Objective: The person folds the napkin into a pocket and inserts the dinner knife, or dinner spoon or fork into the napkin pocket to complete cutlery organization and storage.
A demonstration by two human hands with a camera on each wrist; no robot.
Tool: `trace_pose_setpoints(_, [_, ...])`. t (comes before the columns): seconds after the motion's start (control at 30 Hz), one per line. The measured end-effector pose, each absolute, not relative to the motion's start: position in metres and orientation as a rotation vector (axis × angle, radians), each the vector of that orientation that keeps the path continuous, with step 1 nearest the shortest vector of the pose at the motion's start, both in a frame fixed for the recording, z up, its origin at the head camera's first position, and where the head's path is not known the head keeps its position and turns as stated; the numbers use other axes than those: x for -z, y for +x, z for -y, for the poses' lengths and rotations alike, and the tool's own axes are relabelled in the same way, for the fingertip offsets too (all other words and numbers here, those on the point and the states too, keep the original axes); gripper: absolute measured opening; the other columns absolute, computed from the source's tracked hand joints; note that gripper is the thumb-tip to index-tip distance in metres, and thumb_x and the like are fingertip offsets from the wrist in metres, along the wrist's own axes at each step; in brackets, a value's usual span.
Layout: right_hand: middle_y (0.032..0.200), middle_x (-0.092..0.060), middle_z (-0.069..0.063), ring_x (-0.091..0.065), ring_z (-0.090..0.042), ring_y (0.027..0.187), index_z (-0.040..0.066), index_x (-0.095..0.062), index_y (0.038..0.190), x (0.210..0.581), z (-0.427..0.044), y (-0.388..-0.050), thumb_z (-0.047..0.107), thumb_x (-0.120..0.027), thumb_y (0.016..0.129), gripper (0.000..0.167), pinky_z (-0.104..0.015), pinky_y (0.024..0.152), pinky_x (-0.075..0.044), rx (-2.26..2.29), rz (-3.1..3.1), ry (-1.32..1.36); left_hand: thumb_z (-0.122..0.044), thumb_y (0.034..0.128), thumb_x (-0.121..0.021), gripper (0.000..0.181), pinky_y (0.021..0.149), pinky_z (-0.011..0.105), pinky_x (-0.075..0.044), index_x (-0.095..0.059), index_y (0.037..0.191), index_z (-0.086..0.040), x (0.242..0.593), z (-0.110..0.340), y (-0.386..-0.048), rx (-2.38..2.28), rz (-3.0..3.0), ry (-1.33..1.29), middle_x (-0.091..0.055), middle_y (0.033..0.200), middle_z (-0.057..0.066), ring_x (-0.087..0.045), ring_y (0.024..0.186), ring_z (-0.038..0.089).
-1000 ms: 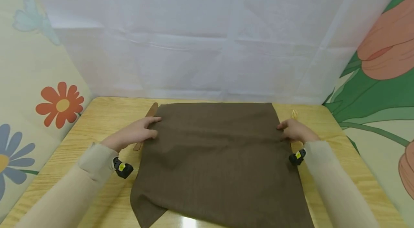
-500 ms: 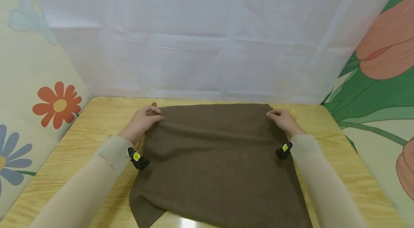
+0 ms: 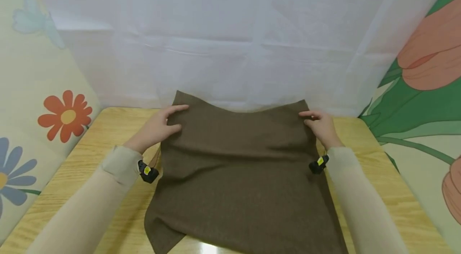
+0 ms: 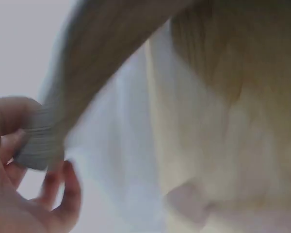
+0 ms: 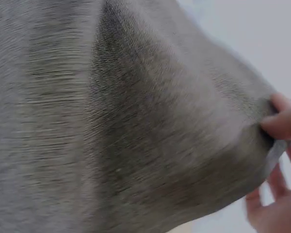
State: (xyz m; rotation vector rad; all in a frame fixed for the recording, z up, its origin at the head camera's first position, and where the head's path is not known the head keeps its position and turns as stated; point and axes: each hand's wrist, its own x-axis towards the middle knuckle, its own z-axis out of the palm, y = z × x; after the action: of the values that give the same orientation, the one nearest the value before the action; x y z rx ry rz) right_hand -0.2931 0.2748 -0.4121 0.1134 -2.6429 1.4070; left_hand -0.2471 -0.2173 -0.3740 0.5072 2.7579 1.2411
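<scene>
Left hand (image 3: pixel 154 129) and right hand (image 3: pixel 325 129) each pinching the brown cloth (image 3: pixel 245 194) near 1 far corner, lifted edge sagging between! Even, outward tension should smooth it.

Head view facing forward and down, wrists close-up, sharing brown cloth (image 3: pixel 241 178)

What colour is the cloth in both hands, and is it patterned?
Plain dark brown cloth, no printed pattern; the head view shows it best.
</scene>
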Motion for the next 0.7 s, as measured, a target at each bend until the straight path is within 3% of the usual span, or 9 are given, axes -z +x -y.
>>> trace_pose_setpoints(0.07, [0.094, -0.062, -0.016, -0.048, -0.013, 0.067, -0.003, -0.075, 0.113, 0.406, -0.276, -0.294, -0.002, -0.063, 0.091, 0.025, -0.023, 0.058, -0.041, -1.372, 2.559, 0.063, 0.003, 0.0921, -0.062, 0.049, 0.105, 0.058, -0.037, -0.059, 0.141, -0.004, 0.367, 0.218, -0.250, -1.064, -2.994, 0.639, -0.052, 0.144, 0.026, -0.049, 0.127, 0.045])
trace_pose_setpoints(0.17, [0.087, -0.060, -0.009, -0.044, -0.006, 0.056, -0.003, -0.075, 0.108, 0.396, -0.278, -0.295, -0.001, -0.063, 0.092, 0.021, -0.020, 0.049, -0.038, -1.374, 2.488, -0.008, 0.008, 0.0896, -0.063, 0.034, 0.085, 0.050, -0.041, -0.071, 0.121, 0.000, 0.357, 0.219, -0.252, -0.857, -3.269, 0.697, -0.066, 0.119, 0.024, -0.057, 0.095, 0.039])
trace_pose_setpoints(0.23, [0.096, -0.064, -0.009, -0.052, -0.005, 0.063, -0.003, -0.073, 0.111, 0.389, -0.278, -0.296, 0.002, -0.062, 0.095, 0.020, -0.020, 0.055, -0.043, -1.407, 2.450, -0.050, 0.006, 0.0917, -0.062, 0.028, 0.075, 0.047, -0.041, -0.072, 0.118, 0.001, 0.350, 0.219, -0.254, -0.848, -3.345, 0.615, -0.065, 0.111, 0.023, -0.055, 0.082, 0.036])
trace_pose_setpoints(0.3, [0.109, -0.064, -0.010, -0.060, -0.007, 0.080, -0.002, -0.069, 0.118, 0.382, -0.278, -0.298, 0.007, -0.061, 0.098, 0.024, -0.020, 0.066, -0.049, -1.461, 2.403, -0.075, 0.000, 0.0961, -0.060, 0.030, 0.073, 0.047, -0.048, -0.068, 0.124, 0.002, 0.343, 0.217, -0.254, -0.970, -3.303, 0.493, -0.062, 0.114, 0.022, -0.061, 0.081, 0.035])
trace_pose_setpoints(0.4, [0.132, -0.059, -0.016, -0.063, -0.016, 0.114, 0.000, -0.060, 0.135, 0.373, -0.277, -0.302, 0.012, -0.060, 0.100, 0.037, -0.028, 0.091, -0.052, -1.572, 2.353, -0.035, -0.011, 0.1010, -0.057, 0.044, 0.084, 0.053, -0.056, -0.053, 0.142, 0.003, 0.332, 0.213, -0.257, -1.170, -3.151, 0.382, -0.050, 0.136, 0.026, -0.067, 0.105, 0.040])
trace_pose_setpoints(0.47, [0.151, -0.045, -0.017, -0.049, -0.022, 0.137, 0.001, -0.048, 0.148, 0.370, -0.275, -0.306, 0.012, -0.058, 0.100, 0.050, -0.037, 0.108, -0.045, -1.652, 2.377, 0.033, -0.014, 0.1022, -0.055, 0.058, 0.100, 0.056, -0.049, -0.036, 0.154, 0.002, 0.328, 0.210, -0.261, -1.250, -3.026, 0.367, -0.032, 0.154, 0.028, -0.056, 0.127, 0.042])
trace_pose_setpoints(0.53, [0.164, -0.022, -0.018, -0.030, -0.029, 0.150, 0.003, -0.034, 0.157, 0.369, -0.273, -0.308, 0.010, -0.056, 0.100, 0.061, -0.047, 0.116, -0.036, -1.741, 2.461, 0.101, -0.018, 0.1024, -0.055, 0.071, 0.111, 0.060, -0.037, -0.019, 0.160, 0.003, 0.328, 0.207, -0.266, -1.211, -2.947, 0.374, -0.011, 0.162, 0.030, -0.036, 0.143, 0.045])
trace_pose_setpoints(0.63, [0.168, 0.014, -0.016, -0.010, -0.038, 0.154, 0.006, -0.017, 0.163, 0.375, -0.270, -0.308, 0.012, -0.056, 0.100, 0.074, -0.055, 0.119, -0.026, -1.755, 2.700, 0.160, -0.021, 0.1019, -0.056, 0.084, 0.119, 0.064, -0.017, -0.001, 0.160, 0.006, 0.340, 0.203, -0.271, -1.074, -2.850, 0.365, 0.011, 0.164, 0.031, -0.007, 0.151, 0.049])
trace_pose_setpoints(0.7, [0.163, 0.030, -0.014, -0.004, -0.042, 0.153, 0.008, -0.011, 0.164, 0.384, -0.268, -0.305, 0.014, -0.057, 0.101, 0.079, -0.058, 0.119, -0.023, -1.716, 2.856, 0.188, -0.022, 0.1018, -0.056, 0.086, 0.119, 0.065, -0.011, 0.001, 0.158, 0.008, 0.353, 0.202, -0.272, -0.978, -2.808, 0.357, 0.015, 0.162, 0.033, 0.004, 0.150, 0.051])
